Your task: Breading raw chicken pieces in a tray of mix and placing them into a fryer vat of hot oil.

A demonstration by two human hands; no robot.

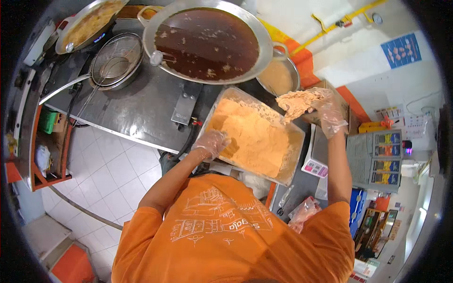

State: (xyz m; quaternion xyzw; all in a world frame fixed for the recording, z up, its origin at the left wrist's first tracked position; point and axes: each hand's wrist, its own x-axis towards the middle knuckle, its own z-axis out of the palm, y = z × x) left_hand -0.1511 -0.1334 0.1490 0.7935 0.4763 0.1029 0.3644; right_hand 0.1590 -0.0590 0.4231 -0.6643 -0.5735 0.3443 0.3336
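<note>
My right hand (326,108), in a clear plastic glove, grips a flour-coated piece of meat (297,102) with a craggy surface. It holds the piece up over the far right corner of a rectangular tub (296,155) of pale orange breading flour (256,136). At the tub's near left edge is my left hand (211,144), also gloved, with its fingertips over the flour beside a darker hollow. Its fingers are partly hidden, so I cannot tell how far they are closed.
A large wok (205,42) of dark oil stands behind the tub, beside a metal bowl of batter (277,76). Strainers (116,60) rest on the counter at left, near another pan (88,26). A kitchen scale (316,159) and a plastic bag (305,212) lie at right.
</note>
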